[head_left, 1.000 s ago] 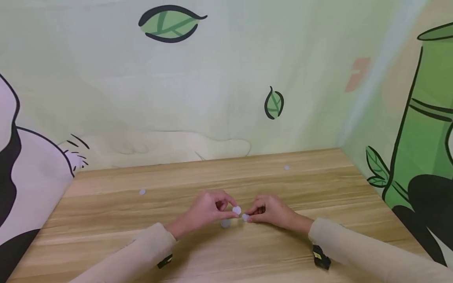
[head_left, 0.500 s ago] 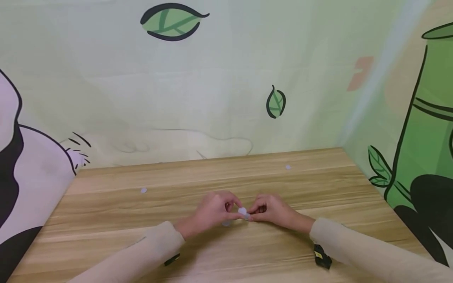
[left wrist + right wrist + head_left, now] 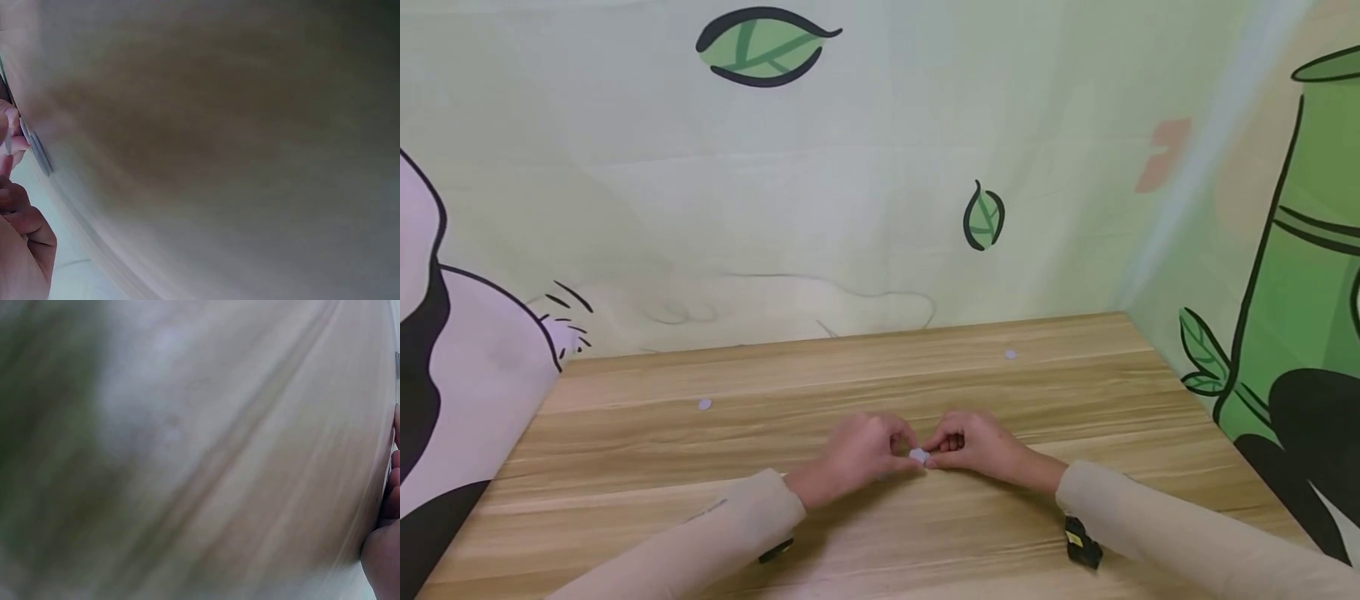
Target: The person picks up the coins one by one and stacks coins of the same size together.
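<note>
Both your left hand [image 3: 857, 454] and right hand [image 3: 973, 446] pinch the small white disc [image 3: 918, 456] just above the table [image 3: 1075, 400] centre; keep fingertips at its rim, pressing evenly.

Three small white discs show: one [image 3: 918, 455] between two hands, two [image 3: 703, 404] [image 3: 1011, 354] loose on one wooden table [image 3: 1075, 400].
</note>
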A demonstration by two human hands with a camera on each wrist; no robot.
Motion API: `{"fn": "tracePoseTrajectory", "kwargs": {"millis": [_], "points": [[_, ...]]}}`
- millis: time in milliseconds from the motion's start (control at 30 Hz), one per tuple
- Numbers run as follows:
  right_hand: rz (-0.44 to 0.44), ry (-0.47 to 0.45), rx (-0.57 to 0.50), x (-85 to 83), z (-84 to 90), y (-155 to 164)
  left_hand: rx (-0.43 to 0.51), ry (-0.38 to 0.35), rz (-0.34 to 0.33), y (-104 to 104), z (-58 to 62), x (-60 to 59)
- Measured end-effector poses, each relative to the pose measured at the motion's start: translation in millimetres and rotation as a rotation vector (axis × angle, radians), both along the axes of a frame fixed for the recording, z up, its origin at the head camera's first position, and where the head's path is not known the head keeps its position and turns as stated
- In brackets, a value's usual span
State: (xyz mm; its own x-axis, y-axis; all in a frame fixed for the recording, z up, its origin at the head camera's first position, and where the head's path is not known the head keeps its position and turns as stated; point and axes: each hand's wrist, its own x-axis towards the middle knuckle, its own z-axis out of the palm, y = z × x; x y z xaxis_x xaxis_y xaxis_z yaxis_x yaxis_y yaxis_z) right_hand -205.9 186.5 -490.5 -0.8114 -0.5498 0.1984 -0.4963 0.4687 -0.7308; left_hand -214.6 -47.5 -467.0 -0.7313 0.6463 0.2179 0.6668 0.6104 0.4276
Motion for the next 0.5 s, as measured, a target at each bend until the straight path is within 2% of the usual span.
{"fn": "tracePoseTrajectory", "kwargs": {"millis": [300,500], "points": [[-0.005,0.006,0.004,0.0,-1.8,-0.5,-0.081,-0.032,0.041,6.5,-2.8,-2.0],[-0.008,0.012,-0.003,0.7,-1.6,-0.6,-0.060,-0.105,0.064,8.4,-3.3,-2.1]]}}
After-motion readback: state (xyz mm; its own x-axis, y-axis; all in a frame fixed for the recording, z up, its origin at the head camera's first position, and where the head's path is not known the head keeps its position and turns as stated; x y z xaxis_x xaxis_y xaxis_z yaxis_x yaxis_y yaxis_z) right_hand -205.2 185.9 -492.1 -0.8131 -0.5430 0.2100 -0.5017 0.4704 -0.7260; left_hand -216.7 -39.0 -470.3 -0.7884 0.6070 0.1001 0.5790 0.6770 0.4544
